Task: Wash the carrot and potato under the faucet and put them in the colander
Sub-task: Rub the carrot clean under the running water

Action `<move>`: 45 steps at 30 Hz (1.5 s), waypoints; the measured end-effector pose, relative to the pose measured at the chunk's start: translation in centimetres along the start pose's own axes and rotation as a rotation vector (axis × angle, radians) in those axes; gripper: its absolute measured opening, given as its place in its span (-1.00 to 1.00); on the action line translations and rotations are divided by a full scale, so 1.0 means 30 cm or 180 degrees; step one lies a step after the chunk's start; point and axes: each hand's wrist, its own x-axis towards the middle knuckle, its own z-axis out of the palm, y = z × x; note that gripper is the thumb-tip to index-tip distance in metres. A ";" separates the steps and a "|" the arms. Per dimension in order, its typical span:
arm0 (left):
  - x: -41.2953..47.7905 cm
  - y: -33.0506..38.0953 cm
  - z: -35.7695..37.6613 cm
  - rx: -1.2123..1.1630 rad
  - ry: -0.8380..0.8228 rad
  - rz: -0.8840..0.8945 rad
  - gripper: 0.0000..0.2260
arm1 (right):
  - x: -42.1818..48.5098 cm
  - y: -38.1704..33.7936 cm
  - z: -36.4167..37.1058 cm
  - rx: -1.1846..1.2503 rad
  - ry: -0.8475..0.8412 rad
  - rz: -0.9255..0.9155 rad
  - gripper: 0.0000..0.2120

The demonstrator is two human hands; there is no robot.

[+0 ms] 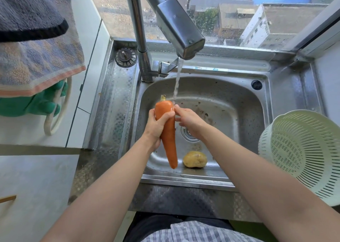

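My left hand (156,126) grips a long orange carrot (170,142) around its thick upper half, tip pointing down, over the steel sink (239,102). Water runs from the faucet (176,26) onto the carrot's top. The fingertips of my right hand (189,120) touch the wet top of the carrot, fingers spread, holding nothing. A yellow potato (195,159) lies on the sink floor near the front wall. The pale green colander (303,149) stands on the counter to the right of the sink, with nothing in it.
A drain (189,133) sits in the sink floor under my right hand. A sink plug (126,57) rests on the left rim. Towels (36,45) and a green glove (36,104) hang at the left. A window runs behind the faucet.
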 end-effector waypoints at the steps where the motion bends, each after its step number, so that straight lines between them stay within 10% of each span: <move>1: 0.007 0.003 0.005 -0.0167 0.0079 -0.0038 -0.62 | -0.017 -0.006 0.001 0.0063 -0.0083 -0.0009 -0.57; 6: 0.036 0.034 0.092 -0.0707 0.0349 -0.0244 -0.60 | -0.083 0.008 -0.007 0.0867 -0.0611 0.0492 -0.42; 11: 0.068 0.081 0.179 -0.0476 0.0797 0.0032 -0.55 | -0.121 0.035 -0.025 0.0556 -0.0028 0.0020 -0.36; 15: 0.089 0.122 0.183 -0.0582 0.0974 -0.0047 -0.96 | -0.139 0.059 -0.083 0.0089 -0.0170 0.0210 -0.29; 20: 0.079 0.091 0.108 -0.1144 0.0060 -0.0193 -0.81 | -0.136 0.032 -0.108 -0.0098 -0.0371 0.0363 -0.28; 29: 0.031 0.047 0.132 -0.0558 0.1089 0.0152 -0.56 | -0.041 -0.066 0.087 -0.0778 0.0644 -0.0662 -0.29; 41: 0.075 0.066 0.146 -0.1110 0.0811 -0.0197 -0.72 | -0.120 -0.030 -0.108 0.0299 -0.1106 0.0808 -0.26; 45: 0.102 0.060 0.182 -0.1045 0.1326 -0.0332 -0.64 | -0.134 0.016 -0.119 0.0289 -0.0735 0.0599 -0.35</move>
